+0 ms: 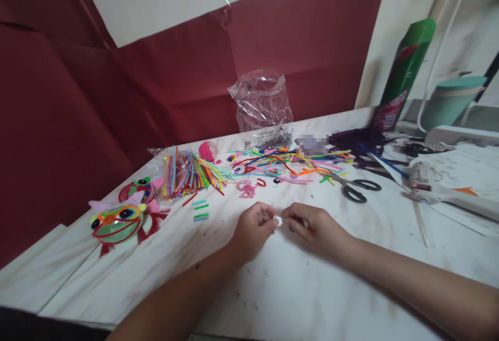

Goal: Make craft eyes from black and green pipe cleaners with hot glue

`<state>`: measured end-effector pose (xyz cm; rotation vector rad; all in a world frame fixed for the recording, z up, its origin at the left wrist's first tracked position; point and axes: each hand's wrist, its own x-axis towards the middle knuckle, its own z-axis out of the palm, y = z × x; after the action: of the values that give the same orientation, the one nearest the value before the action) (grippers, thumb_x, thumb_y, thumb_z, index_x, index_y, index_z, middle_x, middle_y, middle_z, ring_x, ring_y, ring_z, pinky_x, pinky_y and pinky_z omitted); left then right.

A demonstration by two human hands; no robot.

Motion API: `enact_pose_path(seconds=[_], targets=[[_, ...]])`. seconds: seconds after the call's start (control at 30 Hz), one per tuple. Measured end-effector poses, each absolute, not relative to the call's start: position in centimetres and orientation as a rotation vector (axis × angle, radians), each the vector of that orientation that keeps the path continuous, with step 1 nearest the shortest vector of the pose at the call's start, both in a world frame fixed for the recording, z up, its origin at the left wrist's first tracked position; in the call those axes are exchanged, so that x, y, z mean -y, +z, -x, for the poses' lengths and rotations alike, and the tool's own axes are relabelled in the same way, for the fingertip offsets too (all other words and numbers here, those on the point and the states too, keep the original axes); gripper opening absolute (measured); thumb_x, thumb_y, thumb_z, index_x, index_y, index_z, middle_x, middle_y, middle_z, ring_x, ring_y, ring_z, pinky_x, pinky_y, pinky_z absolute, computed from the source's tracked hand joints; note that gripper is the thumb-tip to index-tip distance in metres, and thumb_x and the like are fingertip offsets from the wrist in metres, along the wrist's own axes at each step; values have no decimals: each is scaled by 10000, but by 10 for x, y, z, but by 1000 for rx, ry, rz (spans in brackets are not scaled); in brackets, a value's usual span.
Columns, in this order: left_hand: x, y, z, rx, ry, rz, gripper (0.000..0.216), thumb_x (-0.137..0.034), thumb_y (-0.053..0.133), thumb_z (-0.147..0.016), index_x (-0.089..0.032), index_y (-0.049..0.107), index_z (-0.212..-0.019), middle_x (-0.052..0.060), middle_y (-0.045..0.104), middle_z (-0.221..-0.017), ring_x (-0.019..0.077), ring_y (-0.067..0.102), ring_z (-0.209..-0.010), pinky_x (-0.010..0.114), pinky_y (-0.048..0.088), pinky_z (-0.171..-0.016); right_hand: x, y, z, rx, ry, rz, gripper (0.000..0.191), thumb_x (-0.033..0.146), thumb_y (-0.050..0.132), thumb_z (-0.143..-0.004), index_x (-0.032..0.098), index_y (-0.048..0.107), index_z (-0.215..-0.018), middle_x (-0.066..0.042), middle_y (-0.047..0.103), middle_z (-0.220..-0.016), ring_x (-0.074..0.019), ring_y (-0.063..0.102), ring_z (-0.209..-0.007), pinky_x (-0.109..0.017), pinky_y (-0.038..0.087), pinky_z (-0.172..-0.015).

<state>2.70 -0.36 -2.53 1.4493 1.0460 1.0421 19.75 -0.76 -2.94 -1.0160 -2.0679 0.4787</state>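
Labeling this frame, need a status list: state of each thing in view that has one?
Left hand: pinching white piece
White piece: held in left fingertips
Right hand: fingertips at white piece, grip unclear
Scissors: lying down, handles spread
Glue gun: lying down, unheld
Clear bag: standing, crumpled
Pipe-cleaner bundle: fanned out
Short strips: laid in a row
Teal bin: lid on

Scissors (345, 181) and pipe cleaners (191, 175) lie on a marbled table (296, 289).
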Motion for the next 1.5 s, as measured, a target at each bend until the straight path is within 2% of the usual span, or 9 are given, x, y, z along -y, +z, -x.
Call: enact_pose_path(seconds=[0.27, 0.7, 0.93, 1.33, 1.5], targets=[[5, -26, -28, -1085, 985, -1504, 148, -253, 630, -654, -155, 557, -737, -39, 524, -538, 86, 471, -499, 213, 350, -503, 7, -31, -201, 2163, 334, 934, 181, 185, 403, -859, 192, 578, -812, -43, 644, -739, -144, 601, -680, -241, 463, -604], [8, -23, -29, -1105, 993, -1582, 115, -239, 622, -650, -155, 575, -714, -10, 556, -589, 107, 495, -542, 226, 366, -521, 5, -36, -201, 2277, 77, 787, 217, 172, 321, -883, 173, 510, -775, -62, 587, -675, -144, 541, -599, -249, 425, -538], [9, -23, -30, -1094, 989, -1584, 117, -242, 629, -655, -157, 583, -720, -14, 563, -589, 106, 505, -546, 224, 371, -529, 5, -37, -201, 2259, 162, 808, 204, 185, 327, -879, 189, 486, -751, -46, 567, -663, -138, 528, -588, -241, 412, -529], [8, -22, -29, -1040, 954, -1544, 149, -252, 623, -660, -140, 567, -741, -27, 544, -554, 87, 484, -519, 214, 363, -513, 6, -31, -202, 2094, 700, 1016, 201, 271, 404, -863, 187, 540, -742, -13, 593, -663, -128, 525, -598, -234, 407, -554], [7, -21, -29, -1007, 943, -1509, 170, -264, 642, -645, -138, 561, -726, -30, 541, -545, 88, 489, -512, 228, 379, -533, 4, -33, -203, 2104, 725, 1009, 206, 278, 398, -868, 193, 534, -740, -10, 593, -667, -129, 526, -602, -237, 408, -556]])
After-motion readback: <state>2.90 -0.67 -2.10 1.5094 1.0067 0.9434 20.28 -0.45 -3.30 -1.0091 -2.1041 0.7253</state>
